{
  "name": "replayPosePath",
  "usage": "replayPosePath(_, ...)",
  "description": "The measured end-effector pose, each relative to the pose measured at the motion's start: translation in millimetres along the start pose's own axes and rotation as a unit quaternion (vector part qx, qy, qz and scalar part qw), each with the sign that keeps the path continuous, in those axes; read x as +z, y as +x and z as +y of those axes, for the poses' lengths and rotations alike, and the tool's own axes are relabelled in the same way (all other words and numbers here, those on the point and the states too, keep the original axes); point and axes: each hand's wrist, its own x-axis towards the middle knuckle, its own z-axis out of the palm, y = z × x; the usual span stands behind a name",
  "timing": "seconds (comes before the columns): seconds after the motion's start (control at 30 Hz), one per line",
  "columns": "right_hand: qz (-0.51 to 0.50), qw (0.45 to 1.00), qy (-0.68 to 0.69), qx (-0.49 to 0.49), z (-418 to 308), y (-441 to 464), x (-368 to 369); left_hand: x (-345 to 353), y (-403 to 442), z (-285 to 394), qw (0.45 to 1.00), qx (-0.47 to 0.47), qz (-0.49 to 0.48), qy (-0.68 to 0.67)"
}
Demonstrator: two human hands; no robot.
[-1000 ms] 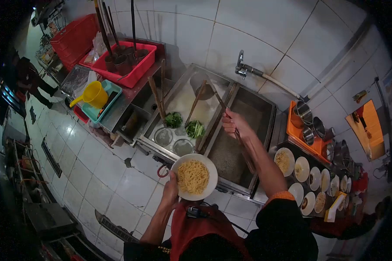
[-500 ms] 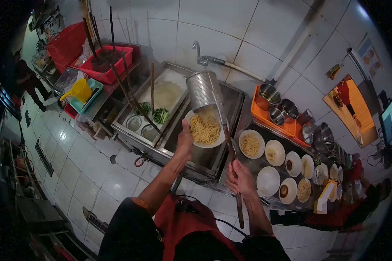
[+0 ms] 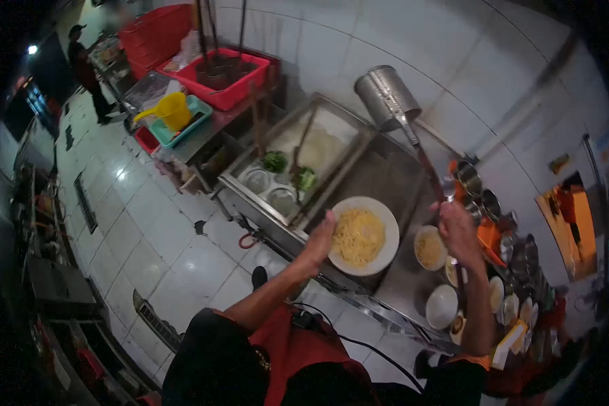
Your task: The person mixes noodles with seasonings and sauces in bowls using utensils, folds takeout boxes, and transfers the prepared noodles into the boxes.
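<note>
My left hand [image 3: 320, 245] is closed on the left rim of a white bowl [image 3: 390, 252] of yellow noodles [image 3: 358, 237], above the front of the right-hand sink basin. Wrapped round the long dark handle [image 3: 429, 166] of a metal strainer is my right hand [image 3: 457, 229]. The perforated strainer cup [image 3: 387, 97] is raised near the tiled wall, beyond the bowl; its inside is hidden. In the left-hand cooker [image 3: 326, 145], cloudy liquid steams, and green leaves [image 3: 275, 161] sit in strainers beside two round wells [image 3: 281, 200].
Several bowls, one empty white one [image 3: 442, 306] among them, stand on the right counter. Behind them is an orange tray [image 3: 488, 241] with metal cups. At the left are a red basin [image 3: 231, 95] and a yellow dipper [image 3: 172, 111]. Another person [image 3: 88, 72] stands far left.
Noodles went from the tilted strainer toward the bowl half a second ago. Since then the strainer has risen away from the bowl, toward the wall. The view has also shifted.
</note>
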Motion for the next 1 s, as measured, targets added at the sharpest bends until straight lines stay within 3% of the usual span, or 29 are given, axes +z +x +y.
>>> replayPosePath(0.07,0.015,0.973,-0.197,-0.123,-31,61,5,-32,-34,18,0.998,-0.058,-0.004,-0.003)
replayPosePath(0.1,0.01,0.928,-0.325,-0.181,-61,92,7,-45,-53,32,0.997,-0.065,0.043,0.019)
replayPosePath(0.2,-0.031,0.838,-0.517,-0.172,-138,192,36,-115,-80,42,0.993,-0.071,0.094,0.023)
replayPosePath(0.3,-0.09,0.719,-0.653,-0.22,-201,285,92,-185,-96,54,0.996,-0.046,0.075,-0.011)
replayPosePath(0.37,-0.125,0.679,-0.679,-0.25,-210,341,146,-220,-106,73,0.986,-0.018,0.154,0.069)
replayPosePath(0.5,-0.222,0.602,-0.727,-0.243,-200,418,272,-270,-111,105,0.972,-0.035,0.222,0.074)
replayPosePath(0.63,-0.289,0.579,-0.7,-0.304,-152,476,345,-287,-108,127,0.954,-0.017,0.298,0.039)
replayPosePath(0.67,-0.313,0.563,-0.721,-0.254,-155,476,361,-294,-105,123,0.949,-0.009,0.312,0.046)
replayPosePath(0.7,-0.341,0.528,-0.722,-0.29,-124,505,371,-287,-99,135,0.935,0.002,0.35,0.052)
replayPosePath(0.73,-0.337,0.562,-0.707,-0.265,-120,508,376,-293,-100,135,0.943,-0.042,0.328,0.026)
replayPosePath(0.77,-0.363,0.534,-0.716,-0.267,-127,499,380,-305,-93,110,0.941,0.006,0.338,-0.013)
replayPosePath(0.8,-0.382,0.55,-0.705,-0.235,-135,487,385,-303,-91,114,0.938,0.01,0.345,-0.021)
replayPosePath(0.87,-0.376,0.526,-0.722,-0.246,-121,484,392,-301,-85,118,0.936,0.012,0.35,-0.03)
replayPosePath(0.93,-0.361,0.508,-0.74,-0.251,-116,483,388,-299,-78,117,0.933,0.041,0.356,0.045)
replayPosePath(1.0,-0.348,0.56,-0.694,-0.291,-119,491,372,-288,-73,132,0.935,0.043,0.348,0.061)
